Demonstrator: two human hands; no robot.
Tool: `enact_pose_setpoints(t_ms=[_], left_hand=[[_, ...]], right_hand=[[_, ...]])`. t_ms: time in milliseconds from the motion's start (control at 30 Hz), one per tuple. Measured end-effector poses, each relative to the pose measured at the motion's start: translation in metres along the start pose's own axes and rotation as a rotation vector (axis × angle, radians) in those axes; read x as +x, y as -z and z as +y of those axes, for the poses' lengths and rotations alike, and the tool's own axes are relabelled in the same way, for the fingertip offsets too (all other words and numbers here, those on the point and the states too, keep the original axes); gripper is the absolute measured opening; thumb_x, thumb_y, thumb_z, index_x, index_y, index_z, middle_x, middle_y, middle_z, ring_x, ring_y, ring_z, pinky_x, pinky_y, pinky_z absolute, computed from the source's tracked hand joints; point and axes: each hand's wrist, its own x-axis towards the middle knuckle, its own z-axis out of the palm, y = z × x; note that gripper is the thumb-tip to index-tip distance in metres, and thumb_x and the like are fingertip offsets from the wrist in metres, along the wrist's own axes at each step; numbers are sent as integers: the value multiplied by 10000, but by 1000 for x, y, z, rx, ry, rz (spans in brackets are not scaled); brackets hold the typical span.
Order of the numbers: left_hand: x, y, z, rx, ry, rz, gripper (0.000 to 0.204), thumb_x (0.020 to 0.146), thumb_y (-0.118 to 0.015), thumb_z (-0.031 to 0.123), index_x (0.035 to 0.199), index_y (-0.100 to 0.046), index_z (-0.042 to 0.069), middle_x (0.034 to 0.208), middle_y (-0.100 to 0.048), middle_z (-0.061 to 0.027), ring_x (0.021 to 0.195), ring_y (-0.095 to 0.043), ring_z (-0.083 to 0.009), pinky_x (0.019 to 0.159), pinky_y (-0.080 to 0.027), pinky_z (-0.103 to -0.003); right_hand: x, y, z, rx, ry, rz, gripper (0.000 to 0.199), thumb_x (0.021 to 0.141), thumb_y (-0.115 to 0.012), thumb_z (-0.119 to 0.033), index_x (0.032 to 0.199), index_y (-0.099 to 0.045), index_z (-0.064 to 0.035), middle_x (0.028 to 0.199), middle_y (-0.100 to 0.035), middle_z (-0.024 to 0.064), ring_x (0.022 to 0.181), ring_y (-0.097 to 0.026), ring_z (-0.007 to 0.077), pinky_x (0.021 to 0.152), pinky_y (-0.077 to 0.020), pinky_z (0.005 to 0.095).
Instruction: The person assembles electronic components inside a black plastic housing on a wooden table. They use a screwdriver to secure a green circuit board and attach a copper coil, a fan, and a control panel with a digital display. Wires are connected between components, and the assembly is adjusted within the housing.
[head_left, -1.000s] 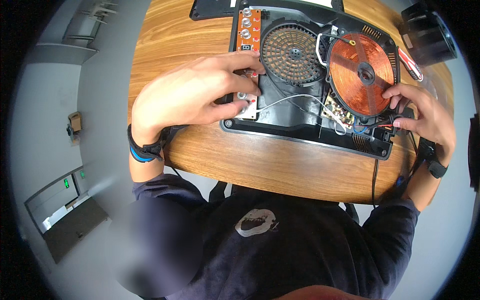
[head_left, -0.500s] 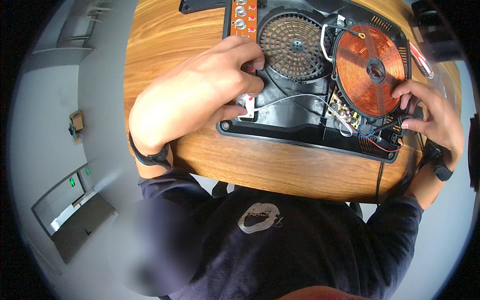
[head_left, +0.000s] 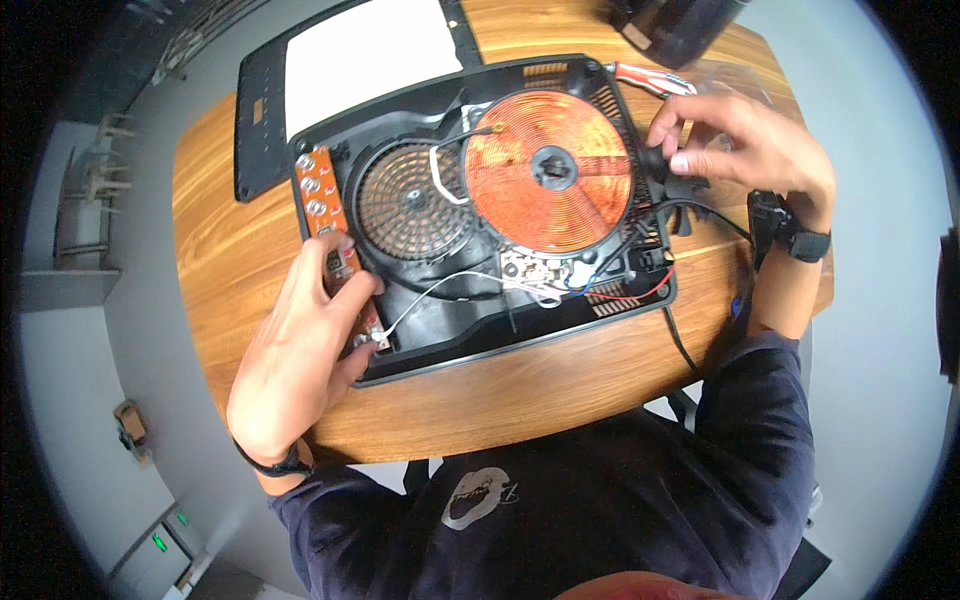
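Observation:
An opened induction cooker base lies on the table, tilted in view, with a round copper coil on its right side and a round black grille beside it. Along the left wall of the base runs an orange circuit board with button parts. My left hand curls its fingers and thumb over the near half of this board. Just outside the base's right edge, my right hand closes thumb and fingers on a small black fan; the palm partly hides the grip.
A black panel with a white sheet lies behind the base. Red-and-white handled pliers and a dark container are at the far right. A white wire crosses from board to coil; a black cable hangs over the table's edge.
My right hand has moved off the coil's right edge to the black fan outside the base. My left hand stays on the circuit board. The whole view has shifted and turned.

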Motion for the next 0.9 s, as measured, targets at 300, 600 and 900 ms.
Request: enact_pose_setpoints(t_ms=[300,600,900], left_hand=[[0,-2,4,113,203,-103,794,759,-935,129,1439,-524,106,1614,-400,-221,1316,-580,-518,1054,-557,-529],[9,-5,5,98,202,-100,787,677,-966,81,1349,-558,51,1477,-479,-210,1227,-633,-490,984,-579,-541],[16,3,5,195,111,-167,805,739,-938,97,1416,-507,41,1534,-395,-300,1122,-676,-514,920,-607,-530]], right_hand=[[-57,40,59,-30,-354,247,192,1078,-684,-201,1044,-634,-18,898,-675,30,857,-647,125,809,-557,326],[-74,37,134,-315,-523,169,240,908,-849,-119,1100,-724,-49,924,-760,72,881,-727,215,803,-588,368],[-58,22,141,-158,-520,159,411,852,-904,-140,1207,-711,-66,900,-719,40,890,-706,204,808,-587,359]])
